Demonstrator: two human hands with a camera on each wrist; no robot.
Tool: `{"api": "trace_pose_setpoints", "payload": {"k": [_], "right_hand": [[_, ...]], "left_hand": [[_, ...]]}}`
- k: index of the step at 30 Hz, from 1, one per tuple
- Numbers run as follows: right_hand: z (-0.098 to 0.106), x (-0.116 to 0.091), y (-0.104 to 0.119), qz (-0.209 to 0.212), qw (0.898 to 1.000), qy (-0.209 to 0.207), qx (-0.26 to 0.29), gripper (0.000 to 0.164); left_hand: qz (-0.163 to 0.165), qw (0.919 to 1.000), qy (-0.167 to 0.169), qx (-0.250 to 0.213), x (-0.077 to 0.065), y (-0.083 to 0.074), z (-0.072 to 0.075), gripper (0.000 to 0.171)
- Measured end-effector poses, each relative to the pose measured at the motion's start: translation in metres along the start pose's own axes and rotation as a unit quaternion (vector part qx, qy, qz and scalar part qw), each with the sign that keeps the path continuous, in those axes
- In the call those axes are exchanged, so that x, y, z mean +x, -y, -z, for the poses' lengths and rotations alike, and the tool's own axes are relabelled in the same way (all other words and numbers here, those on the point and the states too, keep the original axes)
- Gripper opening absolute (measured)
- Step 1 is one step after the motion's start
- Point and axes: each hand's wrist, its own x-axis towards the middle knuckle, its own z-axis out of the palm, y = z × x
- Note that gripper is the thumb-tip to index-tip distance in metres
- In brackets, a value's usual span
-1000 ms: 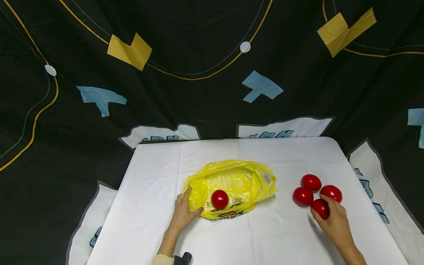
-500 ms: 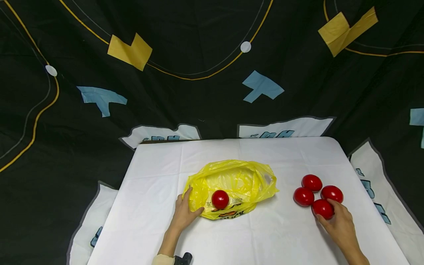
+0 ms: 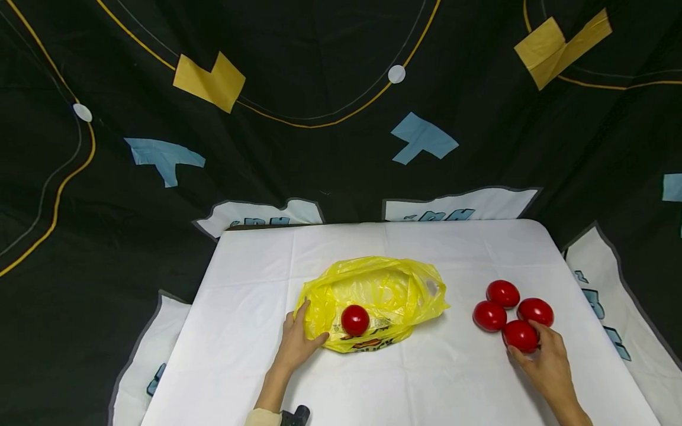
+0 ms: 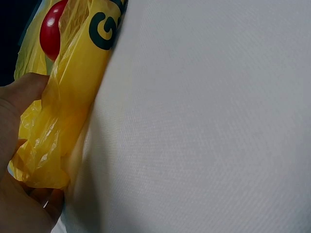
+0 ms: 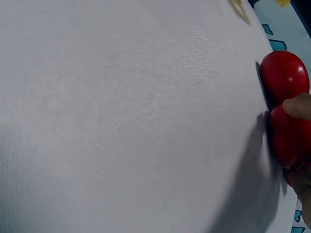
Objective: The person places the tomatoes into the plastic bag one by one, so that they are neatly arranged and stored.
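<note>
Beneath the yellow plastic bag [image 3: 386, 290] stretches a counter [image 3: 453, 378] covered in white, lightly creased cloth. Beyond the bag, at the far side of the counter, hangs a black backdrop [image 3: 319, 171] marked with curved yellow and grey lines and white discs; yellow tape [image 3: 209, 81] and blue tape [image 3: 425, 139] are stuck to it at several points. White panels [image 3: 458, 206] with blue lettering, dark along their edges, border the counter behind the bag and to either side of it.

The bag lies crumpled with its mouth open, dark print on its near side. Inside, left of the bag's middle and towards its near edge, rests one glossy red ball [image 3: 355, 320]. Of the two hands, the left hand [image 3: 298, 343] holds the bag's left edge between thumb and fingers. Well to the right of the bag, four more red balls form a close cluster [image 3: 503, 294]; the right hand [image 3: 551, 358] grips the nearest ball [image 3: 520, 336], its thumb and fingers around the sides.
</note>
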Motion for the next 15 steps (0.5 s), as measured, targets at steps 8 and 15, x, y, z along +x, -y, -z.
{"api": "trace_pose_setpoints", "payload": {"k": [8, 15], "right_hand": [[-0.0039, 0.0009, -0.0006, -0.036, 0.999, 0.017, 0.009, 0.08], [-0.008, -0.0001, -0.0007, -0.087, 0.995, 0.048, 0.011, 0.086]], "left_hand": [[-0.004, 1.0, -0.004, 0.0, 0.0005, -0.001, 0.0007, 0.092], [-0.003, 1.0, -0.002, 0.002, 0.0003, -0.0006, 0.0002, 0.092]]}}
